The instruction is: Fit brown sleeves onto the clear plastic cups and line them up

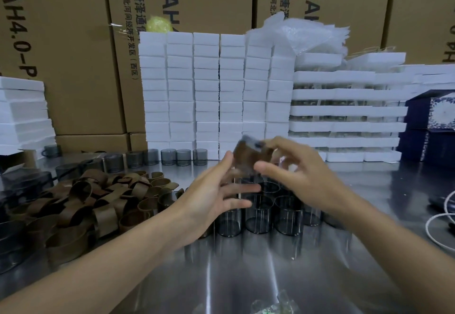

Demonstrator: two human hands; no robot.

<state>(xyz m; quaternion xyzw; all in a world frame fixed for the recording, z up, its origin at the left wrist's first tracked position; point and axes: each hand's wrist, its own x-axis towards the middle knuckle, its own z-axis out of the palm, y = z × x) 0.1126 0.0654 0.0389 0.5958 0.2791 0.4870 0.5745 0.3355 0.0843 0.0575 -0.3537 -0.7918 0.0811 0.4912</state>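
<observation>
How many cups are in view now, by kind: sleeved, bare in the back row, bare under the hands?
Sleeved cup, gripped by the right hand: 1
Bare cups in the back row: 6 plain, dimmer ones further left uncounted
Bare cups under the hands: 4 visible, others hidden
Total: at least 11

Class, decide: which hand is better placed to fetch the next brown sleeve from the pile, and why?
Left, probably. The left hand is open with fingers spread and is nearer the sleeve pile, which lies on its side. The right hand grips the sleeved cup.
</observation>
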